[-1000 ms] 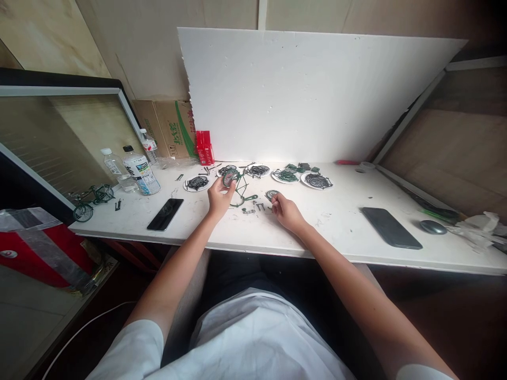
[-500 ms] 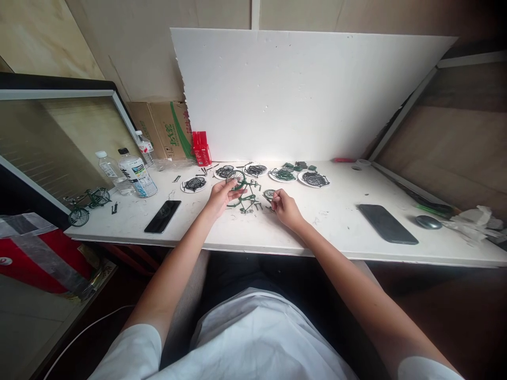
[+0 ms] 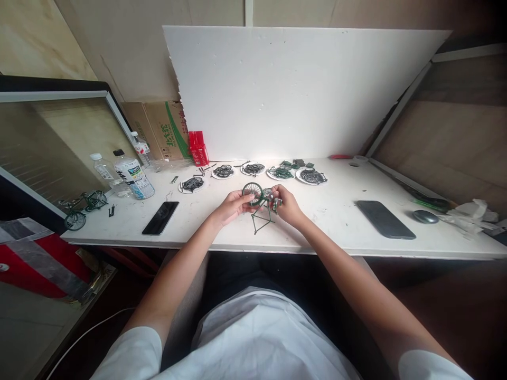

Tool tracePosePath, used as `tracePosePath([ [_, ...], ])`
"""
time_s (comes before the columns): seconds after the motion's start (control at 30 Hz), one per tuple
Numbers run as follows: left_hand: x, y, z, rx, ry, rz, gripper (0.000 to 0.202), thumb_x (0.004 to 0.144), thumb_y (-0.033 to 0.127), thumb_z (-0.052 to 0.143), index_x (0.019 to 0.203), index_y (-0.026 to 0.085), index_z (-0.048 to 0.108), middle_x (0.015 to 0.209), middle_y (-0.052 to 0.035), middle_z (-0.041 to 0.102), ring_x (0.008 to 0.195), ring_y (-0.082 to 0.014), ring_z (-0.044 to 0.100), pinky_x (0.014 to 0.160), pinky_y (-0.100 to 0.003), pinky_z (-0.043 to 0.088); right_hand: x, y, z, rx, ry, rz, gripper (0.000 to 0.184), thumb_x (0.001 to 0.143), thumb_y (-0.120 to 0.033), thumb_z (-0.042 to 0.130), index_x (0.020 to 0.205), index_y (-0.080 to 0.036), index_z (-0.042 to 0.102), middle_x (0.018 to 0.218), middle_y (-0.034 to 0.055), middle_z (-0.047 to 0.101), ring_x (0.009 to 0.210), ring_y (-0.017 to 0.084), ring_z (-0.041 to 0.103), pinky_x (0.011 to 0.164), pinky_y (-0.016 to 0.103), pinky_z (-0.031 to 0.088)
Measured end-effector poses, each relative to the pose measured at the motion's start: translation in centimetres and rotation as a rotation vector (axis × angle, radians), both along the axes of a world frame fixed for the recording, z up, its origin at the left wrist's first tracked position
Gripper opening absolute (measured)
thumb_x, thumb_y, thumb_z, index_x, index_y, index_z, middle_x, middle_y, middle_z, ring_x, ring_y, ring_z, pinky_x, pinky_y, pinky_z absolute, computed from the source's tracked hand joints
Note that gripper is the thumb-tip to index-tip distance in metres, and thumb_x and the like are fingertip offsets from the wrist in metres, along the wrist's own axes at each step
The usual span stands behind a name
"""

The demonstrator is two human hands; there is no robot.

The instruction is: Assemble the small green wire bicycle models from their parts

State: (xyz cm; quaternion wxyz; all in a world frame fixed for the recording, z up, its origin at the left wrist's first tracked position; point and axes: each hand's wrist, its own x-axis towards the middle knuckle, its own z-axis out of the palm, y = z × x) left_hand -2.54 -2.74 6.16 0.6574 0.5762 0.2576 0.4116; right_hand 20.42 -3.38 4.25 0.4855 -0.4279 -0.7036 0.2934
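Note:
A small green model bicycle, partly assembled, hangs between my hands, its thin frame (image 3: 262, 219) pointing down toward me. My left hand (image 3: 232, 209) is closed on it at the dark-spoked wheel (image 3: 252, 193), thumb over the rim. My right hand (image 3: 288, 205) pinches the bicycle's other end, by some small green parts (image 3: 277, 202). A smaller round part (image 3: 268, 193) shows just beside the right fingertips; whether it is attached is hard to tell. Fingers hide some of the joints.
Several white plates of dark and green parts, one a plate (image 3: 180, 186), line the back of the white table (image 3: 336, 221). Bottles (image 3: 137, 177), a phone (image 3: 160, 218) and another model bicycle (image 3: 83, 207) lie left. A dark slab (image 3: 385, 219) and a mouse (image 3: 425, 216) lie right.
The bicycle has been raised and turned, its frame now hanging toward me. My left hand has moved right with the wheel, and my hands are closer together.

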Motion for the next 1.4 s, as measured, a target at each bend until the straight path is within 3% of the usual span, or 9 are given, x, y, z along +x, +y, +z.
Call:
tracePosePath([
  [0.2, 0.5, -0.7, 0.1, 0.034, 0.045, -0.071, 0.049, 0.085, 0.053, 0.085, 0.118, 0.018, 0.078, 0.124, -0.0180, 0.079, 0.102, -0.0327, 0.081, 0.071, -0.033, 0.058, 0.6, -0.2, 0.2, 0.121, -0.158, -0.041, 0.027, 0.073, -0.019, 0.055, 0.096, -0.026, 0.043, 0.083, 0.0010, 0.061, 0.070, 0.018, 0.050, 0.067, 0.031, 0.041],
  [0.33, 0.8, -0.6, -0.5, -0.014, -0.008, -0.095, 0.045, 0.084, 0.048, 0.089, 0.114, 0.017, 0.078, 0.122, -0.0173, 0.080, 0.100, -0.0311, 0.081, 0.072, -0.033, 0.057, 0.4, -0.3, 0.2, 0.157, -0.231, -0.068, 0.030, 0.072, -0.018, 0.052, 0.100, -0.025, 0.044, 0.084, 0.0029, 0.065, 0.071, 0.021, 0.056, 0.067, 0.032, 0.040],
  [0.5, 1.2, -0.3, -1.2, -0.085, -0.072, -0.079, 0.044, 0.080, 0.043, 0.093, 0.108, 0.014, 0.077, 0.117, -0.0170, 0.081, 0.097, -0.0285, 0.082, 0.070, -0.028, 0.056, -0.2, -0.8, -0.1, 0.170, -0.383, -0.190, 0.020, 0.088, -0.023, 0.050, 0.108, -0.023, 0.051, 0.084, 0.0066, 0.071, 0.067, 0.024, 0.061, 0.064, 0.031, 0.036],
  [0.7, 1.2, -0.3, -1.4, -0.175, -0.196, -0.044, 0.038, 0.084, 0.035, 0.090, 0.112, 0.012, 0.078, 0.113, -0.0155, 0.082, 0.097, -0.0265, 0.082, 0.071, -0.024, 0.056, -0.7, -1.0, -0.7, 0.299, -0.621, -0.345, 0.025, 0.097, -0.019, 0.047, 0.119, -0.019, 0.058, 0.096, 0.0113, 0.079, 0.075, 0.026, 0.071, 0.060, 0.031, 0.029],
  [0.87, 1.0, 0.3, -1.8, -0.242, -0.282, 0.007, 0.030, 0.089, 0.029, 0.084, 0.113, 0.012, 0.078, 0.113, -0.0143, 0.082, 0.100, -0.0243, 0.082, 0.070, -0.022, 0.057, -0.8, -0.6, -1.3, 0.374, -0.751, -0.414, 0.032, 0.107, -0.026, 0.039, 0.124, -0.013, 0.062, 0.078, 0.0121, 0.077, 0.063, 0.025, 0.068, 0.056, 0.032, 0.025],
  [1.07, 0.9, 0.7, -1.9, -0.248, -0.290, 0.006, 0.028, 0.091, 0.029, 0.082, 0.113, 0.011, 0.078, 0.113, -0.0158, 0.082, 0.097, -0.0220, 0.082, 0.067, -0.020, 0.056, -0.3, 0.4, -2.2, 0.509, -0.607, -0.389, 0.031, 0.109, -0.037, 0.044, 0.100, -0.017, 0.066, 0.067, 0.0085, 0.071, 0.053, 0.021, 0.062, 0.055, 0.030, 0.029],
  [1.23, 0.7, 0.6, -1.6, -0.210, -0.234, 0.032, 0.035, 0.088, 0.033, 0.087, 0.113, 0.012, 0.078, 0.113, -0.0162, 0.082, 0.099, -0.0234, 0.082, 0.067, -0.021, 0.054, 0.6, 0.4, -1.5, 0.417, -0.390, -0.212, 0.024, 0.105, -0.037, 0.056, 0.106, -0.020, 0.072, 0.069, 0.0039, 0.071, 0.053, 0.018, 0.059, 0.060, 0.029, 0.041],
  [1.4, 0.8, 0.3, -1.6, -0.206, -0.201, 0.044, 0.039, 0.082, 0.035, 0.093, 0.111, 0.012, 0.079, 0.108, -0.0142, 0.083, 0.096, -0.0235, 0.082, 0.068, -0.022, 0.051, 1.0, 0.3, -0.7, 0.307, -0.255, -0.092, 0.020, 0.092, -0.026, 0.063, 0.106, -0.020, 0.076, 0.077, 0.0030, 0.075, 0.055, 0.016, 0.058, 0.060, 0.029, 0.043],
])
